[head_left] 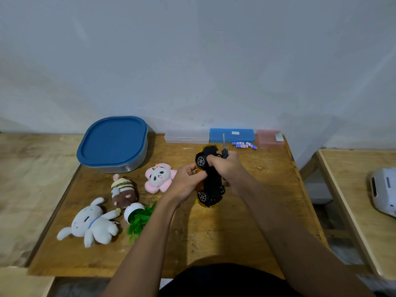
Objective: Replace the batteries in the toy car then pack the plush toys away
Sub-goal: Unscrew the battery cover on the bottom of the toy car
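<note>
A yellow toy car [211, 181] with a black underside is held above the table, turned on its side so the underside faces me. My left hand [186, 183] grips its left flank. My right hand [228, 166] curls over the car's right side and also holds a screwdriver [224, 146], whose shaft points up and away. Several small batteries [244, 145] lie at the back of the wooden table [192, 243]. Three plush toys lie on the left: a pink panda flower [158, 177], a brown striped bee [123, 192] and a white dog [94, 224].
A steel container with a blue lid [112, 143] stands at the back left. Clear [186, 137], blue [232, 135] and pink [269, 137] plastic cases line the wall. A tipped white pot with green leaves [137, 217] lies by the plushes. A white device [383, 189] sits on the right-hand table.
</note>
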Tool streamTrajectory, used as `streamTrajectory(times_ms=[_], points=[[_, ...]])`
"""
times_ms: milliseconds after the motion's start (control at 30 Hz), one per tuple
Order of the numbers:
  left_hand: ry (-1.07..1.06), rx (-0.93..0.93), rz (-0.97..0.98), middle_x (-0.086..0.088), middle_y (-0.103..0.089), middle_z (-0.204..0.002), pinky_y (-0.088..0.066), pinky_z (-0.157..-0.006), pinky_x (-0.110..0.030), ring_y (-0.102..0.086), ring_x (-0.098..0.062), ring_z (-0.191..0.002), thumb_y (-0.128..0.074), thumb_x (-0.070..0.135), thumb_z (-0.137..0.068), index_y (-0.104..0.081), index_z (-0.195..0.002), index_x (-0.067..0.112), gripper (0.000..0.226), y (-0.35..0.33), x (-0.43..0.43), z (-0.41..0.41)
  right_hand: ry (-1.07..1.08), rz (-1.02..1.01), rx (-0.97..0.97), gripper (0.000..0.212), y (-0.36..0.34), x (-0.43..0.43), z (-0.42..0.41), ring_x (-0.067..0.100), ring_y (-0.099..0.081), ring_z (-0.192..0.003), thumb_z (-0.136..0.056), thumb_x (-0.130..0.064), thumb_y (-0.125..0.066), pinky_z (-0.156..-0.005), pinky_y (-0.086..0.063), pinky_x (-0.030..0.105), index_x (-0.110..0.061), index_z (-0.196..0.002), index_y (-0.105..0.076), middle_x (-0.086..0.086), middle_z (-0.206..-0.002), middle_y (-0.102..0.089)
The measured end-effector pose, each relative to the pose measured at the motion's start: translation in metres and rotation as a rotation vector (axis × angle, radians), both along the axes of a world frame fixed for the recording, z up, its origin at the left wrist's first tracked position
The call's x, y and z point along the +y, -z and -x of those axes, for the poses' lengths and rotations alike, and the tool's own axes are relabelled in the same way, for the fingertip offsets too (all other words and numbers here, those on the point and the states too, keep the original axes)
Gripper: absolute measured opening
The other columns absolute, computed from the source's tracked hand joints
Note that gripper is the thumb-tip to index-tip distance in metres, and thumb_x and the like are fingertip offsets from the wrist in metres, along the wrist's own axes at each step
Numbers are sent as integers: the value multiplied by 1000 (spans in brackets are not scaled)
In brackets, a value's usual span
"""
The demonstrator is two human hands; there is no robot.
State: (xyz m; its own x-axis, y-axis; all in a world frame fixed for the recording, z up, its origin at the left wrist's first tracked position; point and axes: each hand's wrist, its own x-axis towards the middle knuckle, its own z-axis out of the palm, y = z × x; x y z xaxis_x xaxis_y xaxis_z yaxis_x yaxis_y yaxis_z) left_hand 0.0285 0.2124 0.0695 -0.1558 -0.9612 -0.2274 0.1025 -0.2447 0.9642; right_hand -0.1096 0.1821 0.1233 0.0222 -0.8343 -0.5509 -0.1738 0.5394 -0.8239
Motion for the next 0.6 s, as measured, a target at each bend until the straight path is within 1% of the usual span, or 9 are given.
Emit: streamTrajectory(times_ms=[100, 167, 233, 333, 367, 400, 467, 500, 600], points=[[-7, 26, -4, -13, -67, -91, -52, -82, -41, -64, -26, -89, -66, 23, -77, -68, -97, 6, 27, 0, 0, 0, -27, -6, 6, 49, 0, 0, 1, 14, -53, -83, -83, -21, -61, -53, -39, 26, -18, -124, -34, 6, -103, -53], [-16, 63, -29, -7, -69, -87, -54, -73, -31, -65, -20, -85, -63, 17, -87, -68, -96, 10, 12, 0, 2, 0, -46, 1, 14, 46, 0, 1, 1, 13, -52, -82, -85, -22, -61, -55, -39, 26, -20, -124, -36, 5, -101, -53], [-41, 100, -55, -3, -70, -84, -53, -71, -28, -66, -18, -85, -56, 10, -95, -68, -95, 12, 12, 0, 3, -3, -81, 13, 36, 40, -1, 1, 1, 13, -52, -80, -87, -26, -62, -58, -40, 27, -23, -120, -40, 2, -96, -53], [-78, 166, -65, -4, -70, -82, -52, -75, -33, -65, -19, -83, -59, 15, -90, -68, -87, 13, 10, -2, 2, -7, -117, 45, -36, 14, -3, 0, 7, 12, -43, -57, -96, -25, -51, -51, -32, 27, -17, -105, -45, 1, -71, -44], [-97, 203, -71, -4, -70, -80, -53, -73, -32, -66, -18, -80, -59, 16, -88, -67, -86, 12, 10, -2, 1, -8, -128, 60, -65, 10, -3, -1, 11, 13, -37, -52, -99, -24, -44, -50, -30, 27, -14, -102, -46, 1, -66, -39], [-114, 245, -80, -4, -70, -79, -55, -69, -30, -67, -16, -77, -57, 15, -90, -66, -86, 10, 11, -3, 1, -9, -160, 85, -56, 14, -2, -2, 16, 13, -35, -50, -100, -23, -38, -52, -30, 29, -14, -100, -48, 1, -64, -37], [-137, 309, -96, -5, -72, -80, -58, -65, -28, -69, -15, -76, -47, 9, -98, -66, -91, 7, 20, -4, -1, -8, -292, 155, 47, 24, -2, 0, 28, 14, -38, -55, -101, -26, -32, -58, -34, 34, -19, -99, -56, 1, -66, -40], [-147, 331, -110, -6, -73, -83, -59, -67, -30, -70, -16, -77, -43, 8, -99, -66, -94, 6, 24, -3, -2, -8, -372, 188, 109, 27, -5, 3, 34, 14, -39, -58, -101, -27, -32, -60, -35, 35, -22, -100, -58, 0, -67, -42], [-181, 383, -150, -11, -73, -89, -59, -76, -37, -71, -19, -81, -40, 8, -99, -66, -99, 4, 27, -3, -2, -6, -563, 278, 277, 26, -15, 8, 42, 9, -43, -59, -101, -29, -38, -60, -36, 29, -23, -108, -62, -6, -68, -48]])
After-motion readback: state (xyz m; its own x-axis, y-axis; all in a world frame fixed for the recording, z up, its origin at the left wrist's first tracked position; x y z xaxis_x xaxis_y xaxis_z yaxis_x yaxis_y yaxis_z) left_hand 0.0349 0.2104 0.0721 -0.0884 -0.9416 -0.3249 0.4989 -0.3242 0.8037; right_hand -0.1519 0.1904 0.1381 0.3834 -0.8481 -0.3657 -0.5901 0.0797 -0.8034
